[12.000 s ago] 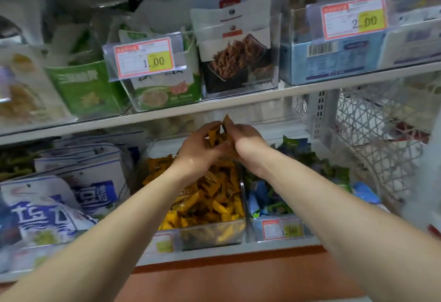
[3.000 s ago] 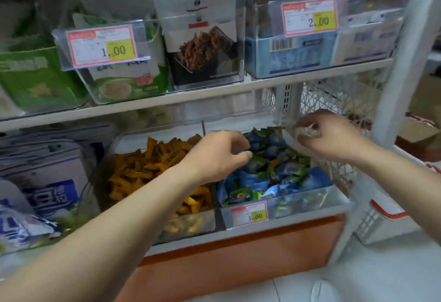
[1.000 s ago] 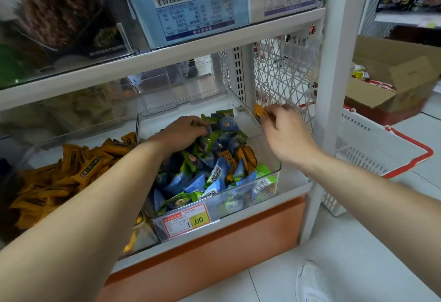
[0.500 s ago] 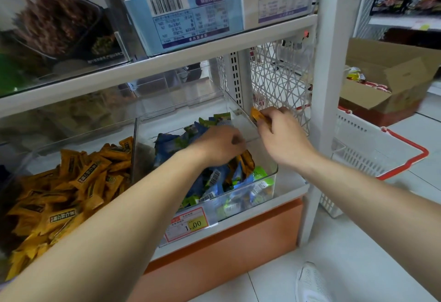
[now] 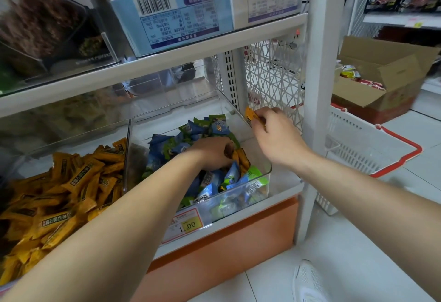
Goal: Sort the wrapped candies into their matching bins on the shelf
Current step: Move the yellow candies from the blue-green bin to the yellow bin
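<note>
Sorting at blue-green bin point(image 5: 270, 177): we note right hand point(image 5: 276, 134) pinching orange candy point(image 5: 249, 114) above far corner (kept out of pile, we judge); left hand point(image 5: 212, 156) curled over more orange strays point(image 5: 241, 158), grip unclear; orange bin point(image 5: 66, 138) leftward awaits them.

Both hands shifted to the blue bin point(image 5: 268, 175)
Earlier joined over the yellow bin point(image 5: 59, 139), the left hand point(image 5: 214, 156) now reaches orange candies point(image 5: 241, 158) among the blue candies point(image 5: 218, 127), while the right hand point(image 5: 278, 135) pinches one orange candy point(image 5: 250, 114) by its far corner.

Orange candy point(image 5: 249, 113) pinched, blue candies point(image 5: 216, 127) in bin point(image 5: 263, 183)
</note>
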### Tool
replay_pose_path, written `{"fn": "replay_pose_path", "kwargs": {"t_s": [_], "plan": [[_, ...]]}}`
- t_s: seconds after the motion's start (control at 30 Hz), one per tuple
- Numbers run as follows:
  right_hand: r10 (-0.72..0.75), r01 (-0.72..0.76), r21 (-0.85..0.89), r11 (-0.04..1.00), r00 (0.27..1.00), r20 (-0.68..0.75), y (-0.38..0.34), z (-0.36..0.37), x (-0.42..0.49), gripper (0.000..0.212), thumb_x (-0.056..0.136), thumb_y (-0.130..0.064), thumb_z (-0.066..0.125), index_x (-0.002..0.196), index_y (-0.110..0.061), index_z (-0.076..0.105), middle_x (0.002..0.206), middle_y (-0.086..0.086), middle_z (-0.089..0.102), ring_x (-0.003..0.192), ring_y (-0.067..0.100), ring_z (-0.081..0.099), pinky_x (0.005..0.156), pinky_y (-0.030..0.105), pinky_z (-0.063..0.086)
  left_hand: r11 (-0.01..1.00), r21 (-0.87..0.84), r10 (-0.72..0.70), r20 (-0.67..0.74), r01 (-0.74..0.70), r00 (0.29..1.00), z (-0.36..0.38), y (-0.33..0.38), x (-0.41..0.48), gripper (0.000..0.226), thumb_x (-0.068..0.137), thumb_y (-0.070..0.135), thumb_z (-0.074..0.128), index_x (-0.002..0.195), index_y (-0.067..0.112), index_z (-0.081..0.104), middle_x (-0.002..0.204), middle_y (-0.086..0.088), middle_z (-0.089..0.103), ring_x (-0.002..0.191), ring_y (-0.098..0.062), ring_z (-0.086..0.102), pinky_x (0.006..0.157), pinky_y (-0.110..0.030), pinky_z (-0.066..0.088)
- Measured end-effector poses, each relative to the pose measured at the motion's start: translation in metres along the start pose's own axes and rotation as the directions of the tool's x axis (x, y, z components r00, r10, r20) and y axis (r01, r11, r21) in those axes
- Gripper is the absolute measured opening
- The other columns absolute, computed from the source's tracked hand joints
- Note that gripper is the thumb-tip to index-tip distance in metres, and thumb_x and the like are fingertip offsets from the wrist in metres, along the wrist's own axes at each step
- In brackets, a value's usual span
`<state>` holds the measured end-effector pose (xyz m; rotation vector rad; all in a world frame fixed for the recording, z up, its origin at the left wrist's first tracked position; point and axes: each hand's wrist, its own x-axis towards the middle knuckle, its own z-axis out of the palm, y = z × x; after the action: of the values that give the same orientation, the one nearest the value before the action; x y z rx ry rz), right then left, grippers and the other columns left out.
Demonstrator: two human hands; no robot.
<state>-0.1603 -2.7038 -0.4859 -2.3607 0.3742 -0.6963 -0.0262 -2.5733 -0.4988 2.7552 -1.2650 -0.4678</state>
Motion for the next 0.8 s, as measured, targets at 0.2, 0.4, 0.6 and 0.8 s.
{"fn": "replay_pose_path", "kwargs": {"t_s": [0.2, 0.4, 0.6, 0.8], "plan": [[-0.001, 0.000, 0.018, 1.000, 1.000, 0.009, -0.001, 0.000, -0.001, 0.015, 0.102, -0.027, 0.040, 0.091, -0.022, 0.049, 0.094, 0.008, 0.052, 0.079, 0.025, 0.050, 0.066, 0.032, 0.028, 0.943, -0.332, -0.009, -0.071, -0.015, 0.997, 0.003, 0.006, 0.004, 0.030, 0.087, 0.025, 0.074, 0.110, 0.024, 0.055, 0.102, 0.008, 0.058, 0.099, -0.016, 0.058, 0.080, -0.026, 0.047], [0.004, -0.004, 0.031, 1.000, 1.000, 0.008, -0.001, 0.001, 0.001, 0.019, 0.102, -0.025, 0.041, 0.084, -0.024, 0.044, 0.090, 0.007, 0.051, 0.077, 0.025, 0.050, 0.063, 0.033, 0.026, 0.906, -0.420, -0.067, -0.010, 0.057, 0.998, 0.002, 0.021, 0.009, 0.036, 0.089, 0.039, 0.069, 0.115, 0.017, 0.056, 0.108, 0.000, 0.059, 0.099, -0.018, 0.057, 0.082, -0.030, 0.048], [0.008, -0.009, 0.038, 0.999, 1.000, 0.001, -0.002, 0.002, 0.001, 0.017, 0.102, -0.025, 0.041, 0.086, -0.023, 0.045, 0.087, 0.005, 0.049, 0.073, 0.023, 0.048, 0.062, 0.034, 0.025, 0.898, -0.435, -0.081, -0.003, 0.072, 0.997, 0.013, 0.030, 0.012, 0.027, 0.086, 0.027, 0.074, 0.097, 0.005, 0.062, 0.092, -0.008, 0.064, 0.086, -0.022, 0.059, 0.071, -0.032, 0.051], [-0.006, 0.006, 0.056, 0.998, 1.000, 0.013, -0.002, 0.002, 0.001, 0.014, 0.103, -0.024, 0.040, 0.091, -0.019, 0.045, 0.083, 0.005, 0.049, 0.069, 0.021, 0.046, 0.053, 0.028, 0.025, 0.898, -0.429, -0.094, 0.023, 0.095, 0.995, 0.012, 0.028, 0.011, 0.042, 0.079, 0.032, 0.080, 0.110, 0.008, 0.066, 0.109, -0.007, 0.067, 0.103, -0.023, 0.062, 0.096, -0.042, 0.052]]}}
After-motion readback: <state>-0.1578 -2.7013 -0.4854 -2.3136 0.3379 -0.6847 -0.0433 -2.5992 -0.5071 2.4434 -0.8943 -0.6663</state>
